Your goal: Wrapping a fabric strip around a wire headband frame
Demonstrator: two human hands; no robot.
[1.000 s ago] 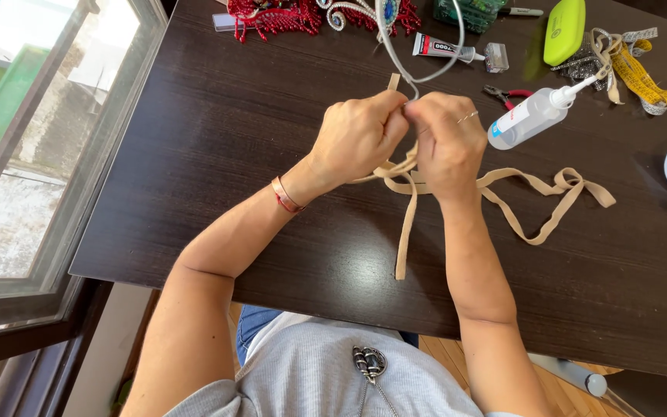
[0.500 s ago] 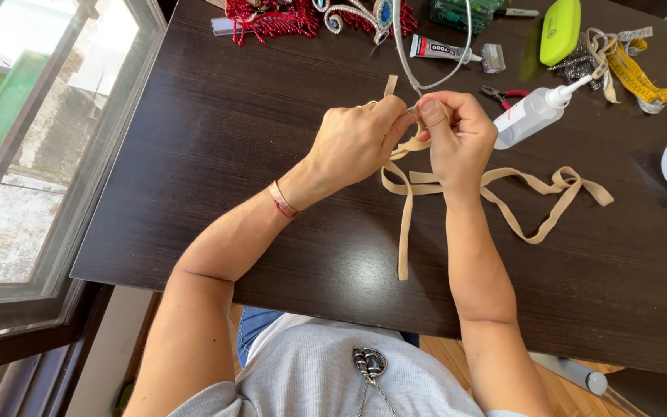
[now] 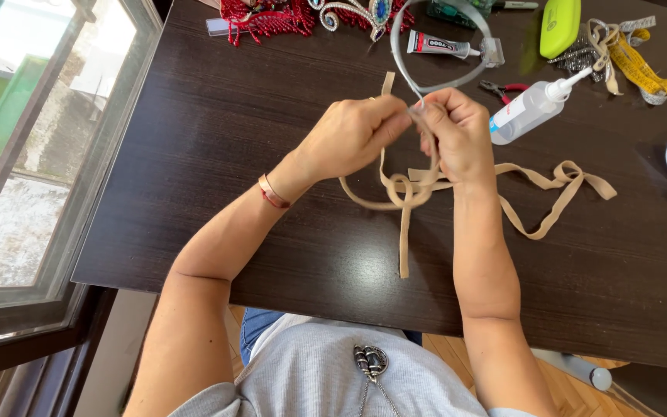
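**Both hands pinch beige ribbon at a grey headband**

At upper centre, the left hand [image 3: 353, 135] and right hand [image 3: 459, 131] meet fingertip to fingertip, gripping a beige ribbon [image 3: 418, 185] against the grey headband [image 3: 441, 81]. The ribbon loops below and trails right across the dark table [image 3: 194, 193]. A white glue bottle [image 3: 530, 112] lies just right of the right hand

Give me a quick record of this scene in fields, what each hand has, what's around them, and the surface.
left hand: left hand pinches the beige ribbon against the grey headband
right hand: right hand grips the same ribbon and headband end
ribbon: looped under the hands, one tail hanging toward the table edge, the other trailing right
nearby: clear glue bottle, glue tube, yellow tape measure, red bead trim
surface: dark wooden table
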